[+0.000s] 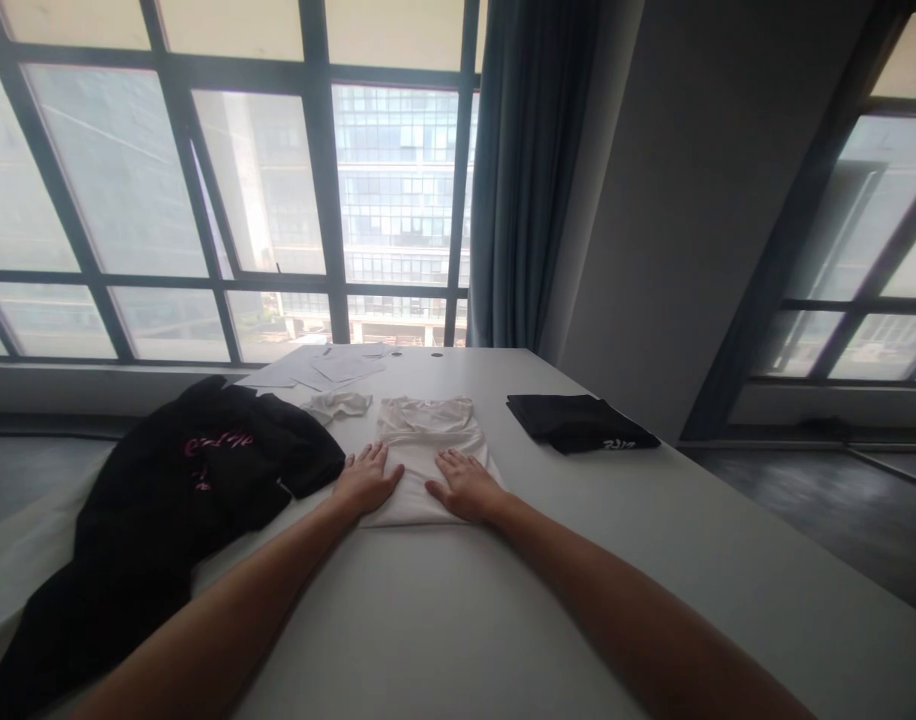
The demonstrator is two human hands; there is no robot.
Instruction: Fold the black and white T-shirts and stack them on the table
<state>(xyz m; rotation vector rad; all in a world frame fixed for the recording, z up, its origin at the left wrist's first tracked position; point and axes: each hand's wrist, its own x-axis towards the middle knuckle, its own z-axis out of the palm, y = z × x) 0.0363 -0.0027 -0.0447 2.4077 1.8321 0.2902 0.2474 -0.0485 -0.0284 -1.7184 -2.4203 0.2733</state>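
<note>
Closest to me on the feed are both forearms stretched out over the white table [443, 620], coming in from the bottom corners. The left hand [366, 480] lies flat, palm down, fingers spread a bit, sitting on the left edge of a folded white garment [428, 455]. The right hand [464, 485] is the same deal, flat and open on the lower right part of that garment, nothing pinched or gripped, just pressing on the fabric. The white piece sits about mid-table, folded into a rough rectangle with the far end bunched up a little.

Off to the left there's a big black garment with pink lettering [195, 480], sprawled out loose and hanging over the table's left edge, with one corner nearly touching the left hand. Just past that is a small crumpled white cloth [339, 404]. On the right, well apart from the hands, a folded black shirt with white print [578, 420]. Further back some loose papers [323, 368] near the window side, then the grey-blue curtain [529, 170] and the big windows [225, 180].
</note>
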